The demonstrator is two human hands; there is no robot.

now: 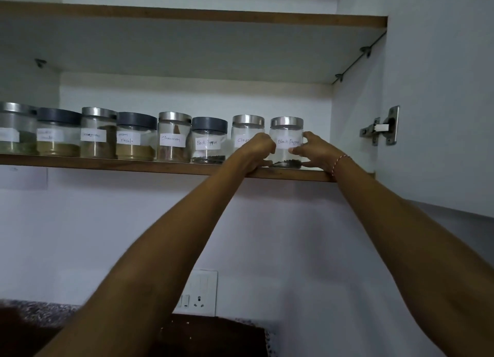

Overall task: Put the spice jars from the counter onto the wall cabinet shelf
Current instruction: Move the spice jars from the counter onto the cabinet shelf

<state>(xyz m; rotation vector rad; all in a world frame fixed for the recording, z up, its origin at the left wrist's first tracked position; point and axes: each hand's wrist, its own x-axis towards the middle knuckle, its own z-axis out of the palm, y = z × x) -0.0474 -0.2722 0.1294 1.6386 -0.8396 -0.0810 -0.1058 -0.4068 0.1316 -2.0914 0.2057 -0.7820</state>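
You've got both hands on the end jar [286, 143] on the shelf [165, 166]. Left hand [258, 150] and right hand [313, 151] both curl round its sides.

Jars [173, 137] fill the shelf [112, 163] in one touching row from the left; bare board remains only right of the end jar [286, 142], before the cabinet wall [355, 110] and hinge [382, 128]; open headroom above lids

The jars [286, 143] are clear glass with shiny metal or matt grey lids; paper labels; shelf [107, 164] edge wood.
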